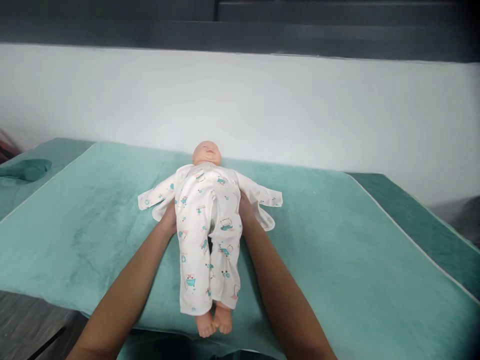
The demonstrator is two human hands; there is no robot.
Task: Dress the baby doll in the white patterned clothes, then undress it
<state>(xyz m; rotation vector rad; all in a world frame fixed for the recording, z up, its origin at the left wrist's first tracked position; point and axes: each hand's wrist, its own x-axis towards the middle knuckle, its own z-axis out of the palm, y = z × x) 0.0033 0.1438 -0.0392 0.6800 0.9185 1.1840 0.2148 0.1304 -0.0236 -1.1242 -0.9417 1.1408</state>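
Note:
A baby doll [207,154] lies on its back with its head toward the wall and its bare feet toward me. It wears a white printed long-sleeved top [262,194] and matching trousers [226,250]. The top's sleeves are spread to both sides, and its lower flaps stick out beside the waist. My left hand [170,217] is closed on the doll's side at the hip, its fingers hidden beneath the doll and cloth. On the opposite hip, my right hand [246,212] grips likewise, with its fingers tucked out of sight.
A green padded cover [318,250] spreads under the doll, with darker green side strips edged by pale piping. Behind it rises a white wall [262,100] below a dark band [240,37]. A green cloth bundle [26,170] lies at the far left.

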